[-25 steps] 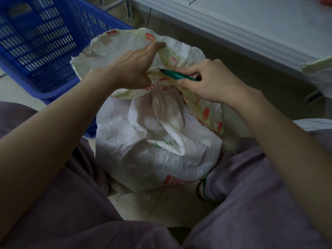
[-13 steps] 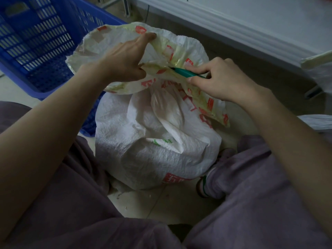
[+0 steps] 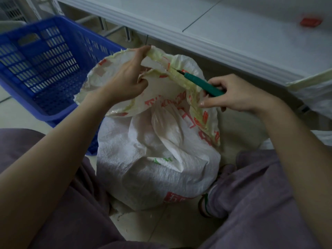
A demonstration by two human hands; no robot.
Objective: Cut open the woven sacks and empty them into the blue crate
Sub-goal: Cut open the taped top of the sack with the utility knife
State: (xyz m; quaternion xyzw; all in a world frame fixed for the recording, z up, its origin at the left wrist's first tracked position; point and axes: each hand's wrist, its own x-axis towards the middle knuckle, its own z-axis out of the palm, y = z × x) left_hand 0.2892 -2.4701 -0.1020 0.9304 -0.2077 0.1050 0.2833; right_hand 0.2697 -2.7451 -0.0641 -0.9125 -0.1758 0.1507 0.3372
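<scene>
I have the woven sack standing on the floor between the knees, just beside the blue crate, which sits to its left; I cannot tell whether the two touch. The left hand lifts the sack's top flap, its fingers pinched together on the yellowish folded edge. The right hand has its fingers clamped round the handle of the green cutter. My worry is the blade. Its tip sits at the seam and is aimed up and left, straight along the edge towards the left hand, so a sudden give in the weave could, I judge, carry it into those pinching fingers. A cut that goes too deep might also slit the wall below the seam and let the contents run onto the floor and not into the crate. If the flap goes slack, the blade would probably snag and not slice. The sack's long axis is close to upright, mouth up and leaning slightly away from me. The seam runs as a diagonal from the left hand down to the right. The cutter's long axis lies along that same line, handle low right, tip high left.
</scene>
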